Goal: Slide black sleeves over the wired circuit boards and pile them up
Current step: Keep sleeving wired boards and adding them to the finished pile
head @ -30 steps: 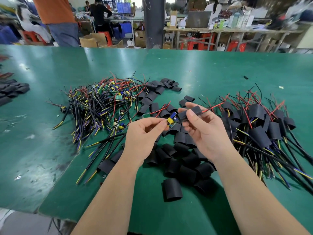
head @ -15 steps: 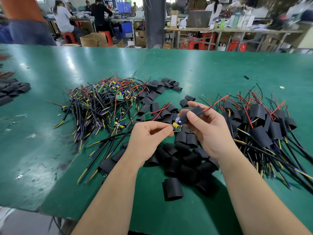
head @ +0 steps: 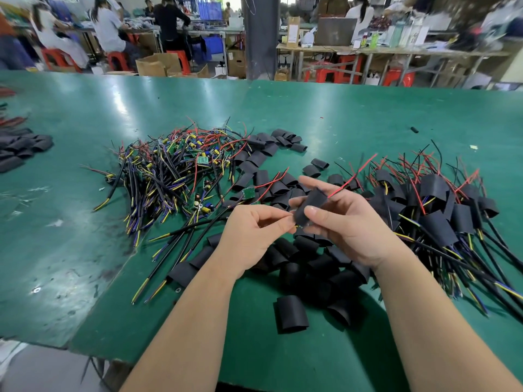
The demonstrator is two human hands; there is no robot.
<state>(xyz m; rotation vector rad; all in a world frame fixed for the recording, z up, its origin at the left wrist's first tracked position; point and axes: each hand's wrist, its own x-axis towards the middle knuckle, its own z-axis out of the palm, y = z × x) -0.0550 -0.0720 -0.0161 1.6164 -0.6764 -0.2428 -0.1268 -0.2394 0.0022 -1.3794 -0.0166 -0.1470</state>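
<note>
Since only the head view is on hand, every entry comes from it. Right hand (head: pixel 348 230) holds a black tubular sleeve (head: pixel 310 205) of soft material just above the green table top (head: pixel 368 114), with the thumb across its front face and the fingers curled behind; the sleeve is tilted. A thin red wire (head: pixel 352 176) runs out of its upper end toward the far right. Left hand (head: pixel 252 236) is curled, thumb and forefinger tips pinched at the sleeve's lower mouth. The small wired circuit board (head: pixel 298 227) is almost wholly hidden inside the sleeve. Only a yellowish speck shows there, and the left fingertips appear to pinch that exposed end. Left of the hands lies a tangled heap of bare boards (head: pixel 175 171) with black, red, yellow and blue leads, individual boards hard to separate. On the right is a heap of sleeved boards (head: pixel 441 210), its leads cut off by the frame edge. Loose empty sleeves (head: pixel 311 267) lie under the hands, several covered by the wrists. A further cluster of black sleeves (head: pixel 22 148) is cropped at the left edge. Background benches are blurred.
</note>
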